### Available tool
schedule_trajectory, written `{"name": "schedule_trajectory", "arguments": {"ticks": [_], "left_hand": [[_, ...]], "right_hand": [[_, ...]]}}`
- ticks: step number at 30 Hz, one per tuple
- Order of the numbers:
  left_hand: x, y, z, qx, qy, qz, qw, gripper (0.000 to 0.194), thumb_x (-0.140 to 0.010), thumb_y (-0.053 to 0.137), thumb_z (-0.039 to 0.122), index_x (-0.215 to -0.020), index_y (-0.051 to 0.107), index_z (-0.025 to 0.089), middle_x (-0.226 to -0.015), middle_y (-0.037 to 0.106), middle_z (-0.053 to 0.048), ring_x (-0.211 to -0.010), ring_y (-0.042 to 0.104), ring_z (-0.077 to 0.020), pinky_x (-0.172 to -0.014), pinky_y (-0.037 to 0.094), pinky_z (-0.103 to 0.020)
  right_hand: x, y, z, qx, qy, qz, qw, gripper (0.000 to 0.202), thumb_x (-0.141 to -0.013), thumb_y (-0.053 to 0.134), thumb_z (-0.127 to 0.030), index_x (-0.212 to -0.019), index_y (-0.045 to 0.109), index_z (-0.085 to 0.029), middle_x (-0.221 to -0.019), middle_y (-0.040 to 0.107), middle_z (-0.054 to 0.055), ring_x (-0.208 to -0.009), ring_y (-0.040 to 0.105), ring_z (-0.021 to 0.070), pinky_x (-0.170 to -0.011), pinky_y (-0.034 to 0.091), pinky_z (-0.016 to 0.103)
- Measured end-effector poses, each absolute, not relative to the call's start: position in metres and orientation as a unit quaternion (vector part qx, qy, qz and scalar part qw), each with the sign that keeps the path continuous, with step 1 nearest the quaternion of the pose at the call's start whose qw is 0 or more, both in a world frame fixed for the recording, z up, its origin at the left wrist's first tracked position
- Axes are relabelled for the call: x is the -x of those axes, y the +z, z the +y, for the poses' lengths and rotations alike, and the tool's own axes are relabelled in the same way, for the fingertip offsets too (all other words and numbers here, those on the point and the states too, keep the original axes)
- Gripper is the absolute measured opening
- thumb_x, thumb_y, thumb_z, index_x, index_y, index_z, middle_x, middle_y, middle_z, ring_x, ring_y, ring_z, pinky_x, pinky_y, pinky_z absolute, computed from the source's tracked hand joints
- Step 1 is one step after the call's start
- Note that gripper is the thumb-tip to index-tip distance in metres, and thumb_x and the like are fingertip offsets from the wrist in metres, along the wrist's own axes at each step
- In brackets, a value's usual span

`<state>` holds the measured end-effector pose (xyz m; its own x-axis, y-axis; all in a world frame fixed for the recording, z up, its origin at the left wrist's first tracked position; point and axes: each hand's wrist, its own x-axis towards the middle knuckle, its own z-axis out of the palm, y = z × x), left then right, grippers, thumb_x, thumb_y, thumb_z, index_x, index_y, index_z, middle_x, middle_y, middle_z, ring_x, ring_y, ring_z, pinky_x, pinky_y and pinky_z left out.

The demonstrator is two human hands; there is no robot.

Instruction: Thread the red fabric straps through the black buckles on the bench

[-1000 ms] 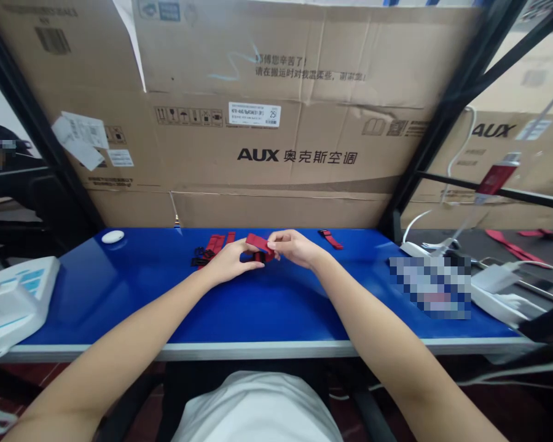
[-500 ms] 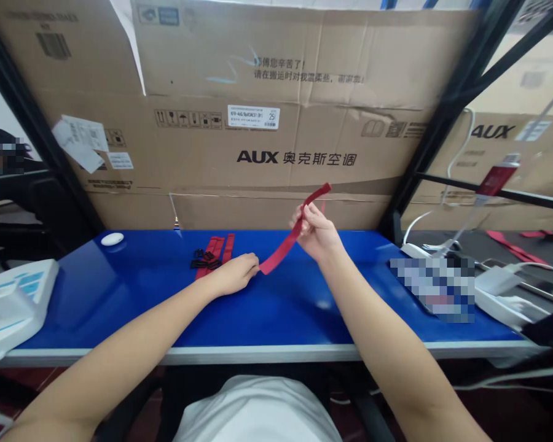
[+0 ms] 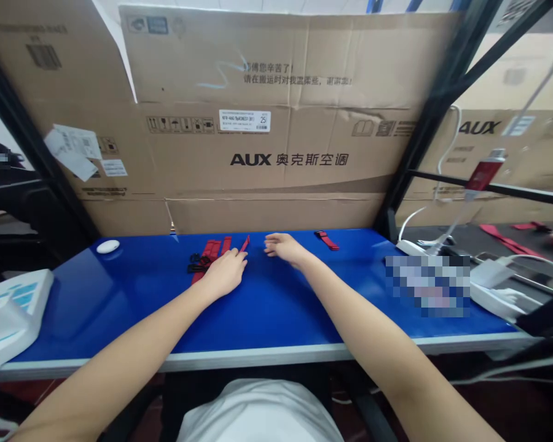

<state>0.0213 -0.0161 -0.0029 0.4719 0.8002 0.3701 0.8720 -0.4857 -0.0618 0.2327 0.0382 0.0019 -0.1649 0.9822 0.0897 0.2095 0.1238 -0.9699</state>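
My left hand [image 3: 225,272] is closed round a red strap [image 3: 245,244], whose end sticks up past the fingers. Beside it on the blue table lie several red straps [image 3: 213,248] and a small heap of black buckles [image 3: 199,263]. My right hand [image 3: 283,247] is over the table to the right, fingers apart and holding nothing. Farther right, near the back edge, rests a red strap with a black buckle [image 3: 329,240], touched by neither hand.
A cardboard wall [image 3: 267,184] stands behind the blue table [image 3: 267,319]. A white device [image 3: 16,319] is at the left, with a white oval object [image 3: 107,247] behind it. A power strip [image 3: 493,301] with cables and a blurred-out item lie right.
My right hand has let go of the long red strap and moved left and down. A strap with a buckle now lies at the back right. My left hand has shifted left.
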Motion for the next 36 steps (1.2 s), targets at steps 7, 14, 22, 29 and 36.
{"name": "schedule_trajectory", "arguments": {"ticks": [7, 14, 22, 29, 36], "left_hand": [[-0.019, -0.003, -0.009, 0.852, -0.130, -0.484, 0.152, 0.039, -0.095, 0.034, 0.019, -0.123, 0.059, 0.009, -0.110, 0.060, -0.018, -0.105, 0.057, -0.0284, -0.092, 0.045, -0.041], [-0.013, -0.006, 0.001, 0.873, -0.130, -0.461, 0.090, 0.050, -0.083, 0.037, 0.003, -0.127, 0.058, 0.015, -0.139, 0.052, -0.012, -0.129, 0.046, -0.0257, -0.103, 0.040, -0.041], [-0.009, -0.010, 0.013, 0.830, -0.171, -0.516, 0.125, 0.036, -0.091, 0.044, 0.026, -0.121, 0.062, 0.021, -0.145, 0.044, -0.012, -0.138, 0.032, -0.0325, -0.112, 0.023, -0.053], [-0.004, 0.001, 0.019, 0.805, -0.184, -0.559, 0.079, 0.034, -0.092, 0.040, 0.027, -0.111, 0.065, 0.014, -0.111, 0.062, -0.014, -0.106, 0.059, -0.0276, -0.096, 0.043, -0.042], [0.007, 0.020, 0.012, 0.744, -0.243, -0.622, -0.007, 0.028, -0.085, 0.043, 0.018, -0.084, 0.071, 0.016, -0.078, 0.067, -0.009, -0.079, 0.064, -0.0228, -0.078, 0.048, -0.033]], "right_hand": [[-0.311, 0.009, 0.059, 0.827, 0.091, -0.543, 0.114, 0.062, -0.078, 0.061, -0.031, -0.132, 0.047, -0.003, -0.138, 0.040, 0.031, -0.133, 0.034, 0.0425, -0.102, 0.030, 0.057], [-0.270, 0.008, 0.039, 0.749, 0.101, -0.648, 0.092, 0.049, -0.078, 0.059, -0.029, -0.121, 0.059, -0.005, -0.134, 0.043, 0.029, -0.124, 0.042, 0.0398, -0.095, 0.040, 0.048], [-0.234, 0.016, 0.009, 0.585, 0.073, -0.791, 0.163, 0.028, -0.074, 0.054, -0.009, -0.096, 0.071, -0.014, -0.104, 0.060, 0.017, -0.108, 0.052, 0.0308, -0.094, 0.042, 0.039], [-0.266, 0.005, 0.030, 0.467, 0.102, -0.839, 0.259, 0.061, -0.060, 0.047, 0.006, -0.113, 0.064, -0.018, -0.121, 0.057, 0.010, -0.114, 0.050, 0.0242, -0.099, 0.041, 0.035], [-0.252, -0.001, 0.033, 0.386, 0.127, -0.860, 0.309, 0.062, -0.061, 0.044, 0.009, -0.111, 0.066, -0.020, -0.127, 0.056, 0.007, -0.119, 0.048, 0.0212, -0.105, 0.037, 0.036]]}}
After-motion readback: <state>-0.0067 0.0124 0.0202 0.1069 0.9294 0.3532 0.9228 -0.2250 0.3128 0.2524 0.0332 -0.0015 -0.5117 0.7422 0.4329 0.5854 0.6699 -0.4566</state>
